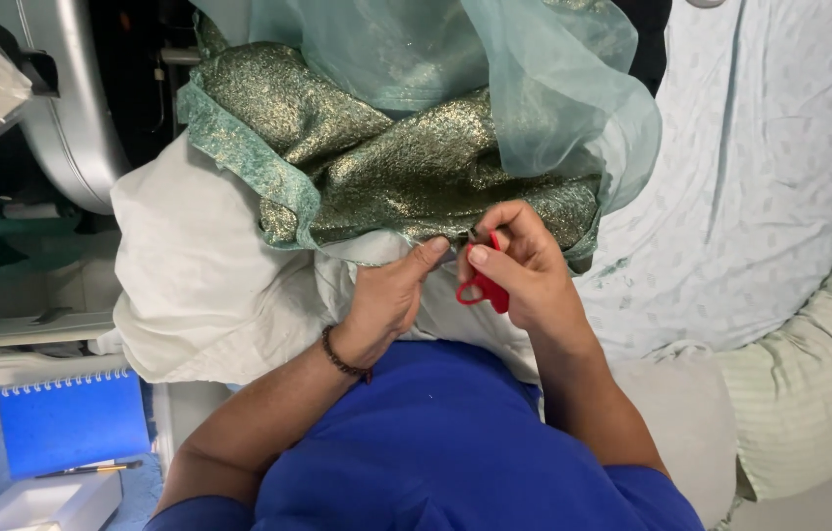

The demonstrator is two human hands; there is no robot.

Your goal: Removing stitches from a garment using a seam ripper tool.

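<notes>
At the centre of the frame the right hand [524, 265] is closed around small red-handled scissors [483, 288], blades hidden but seemingly pointed at the lower edge of the green metallic fabric [406, 167]. The left hand [391, 295] pinches that edge, thumb pressed to the cloth, against a white cloth [200, 285] beneath. A sheer teal veil [534, 88] drapes across the upper middle. A blue spiral notebook [72, 423] lies lower left. The step looks like trimming at the hem; the next snip calls for the edge held taut and the blade tips kept clear of the weave.
</notes>
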